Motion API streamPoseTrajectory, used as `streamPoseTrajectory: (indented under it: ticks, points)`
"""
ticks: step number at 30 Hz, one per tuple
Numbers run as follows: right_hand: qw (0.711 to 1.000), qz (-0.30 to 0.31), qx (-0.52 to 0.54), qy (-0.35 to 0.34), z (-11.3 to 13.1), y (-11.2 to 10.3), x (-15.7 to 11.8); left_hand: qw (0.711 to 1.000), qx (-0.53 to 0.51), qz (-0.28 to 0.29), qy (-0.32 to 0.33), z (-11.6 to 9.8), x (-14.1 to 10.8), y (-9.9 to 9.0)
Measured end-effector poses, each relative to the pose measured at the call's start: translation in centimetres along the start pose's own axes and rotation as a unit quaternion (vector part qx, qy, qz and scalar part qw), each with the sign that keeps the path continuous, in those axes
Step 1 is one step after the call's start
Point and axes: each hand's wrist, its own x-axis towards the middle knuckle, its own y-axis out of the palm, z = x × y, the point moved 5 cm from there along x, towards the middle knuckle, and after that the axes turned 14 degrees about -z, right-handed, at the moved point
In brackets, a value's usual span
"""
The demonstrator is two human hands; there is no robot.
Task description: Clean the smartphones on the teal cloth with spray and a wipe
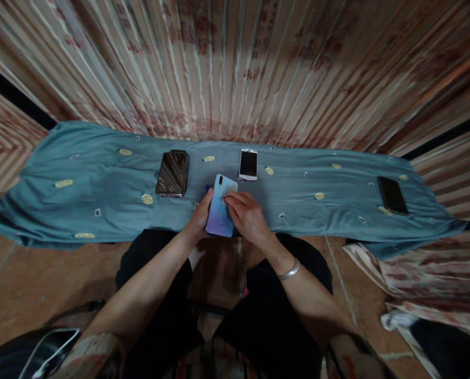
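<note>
My left hand (200,217) is wrapped round the left edge of a smartphone (220,213) with a shiny blue-to-purple back. Its back faces up, with the dark camera strip at the far end. The fingers of my right hand (247,215) are pinched together against the middle of that back. Something small shows at their tips, too little to name. A small dark blue thing (207,187) peeks out beside my left thumb. Beyond the phone lies a white smartphone (248,165), dark screen up. To the left rests a stack of dark, glossy flat devices (172,173).
A blue-green cloth (293,200) with yellow patterns covers the long, narrow table. Another dark phone (392,195) lies near its right end. A pleated curtain (227,73) hangs close behind. A white cable (53,347) lies at the lower left, and my knees are under the near edge.
</note>
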Motion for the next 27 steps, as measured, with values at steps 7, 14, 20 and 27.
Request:
streamPoseTrajectory:
  ticks: [7,14,20,27]
  points:
    - [1.000,-0.015,-0.009,0.005,-1.1,-0.5,0.4,1.000,0.028,0.004,0.002,0.6,-0.4,0.3]
    - [1.000,0.001,0.006,0.011,-0.6,-0.3,0.1,1.000,0.026,0.007,0.003,0.6,-0.1,0.2]
    - [1.000,0.006,0.009,0.010,-0.2,0.0,0.1,1.000,0.022,-0.004,0.002,0.4,-0.3,0.2]
    - [1.000,-0.005,-0.008,0.020,-1.2,-0.5,0.4,1.000,0.019,0.016,0.015,0.9,-0.7,0.7]
